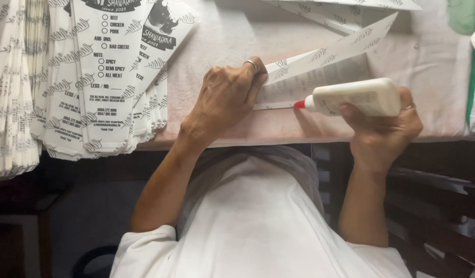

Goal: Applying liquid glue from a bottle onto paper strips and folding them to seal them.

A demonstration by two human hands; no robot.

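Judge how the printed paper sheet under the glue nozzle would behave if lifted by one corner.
The printed paper sheet looks thin, so it would probably flop and bend. The left hand pins it, suggesting it slides or lifts easily. Probably very light.

The left hand (228,98) presses a folded printed paper sheet (320,72) on the table (443,77); the right hand (384,126) holds a white glue bottle (358,97), its red tip at the sheet's edge.

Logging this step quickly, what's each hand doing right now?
Left hand: closed, pinching the folded edge of the paper sheet.
Right hand: closed around the white glue bottle, red tip at the paper's edge.
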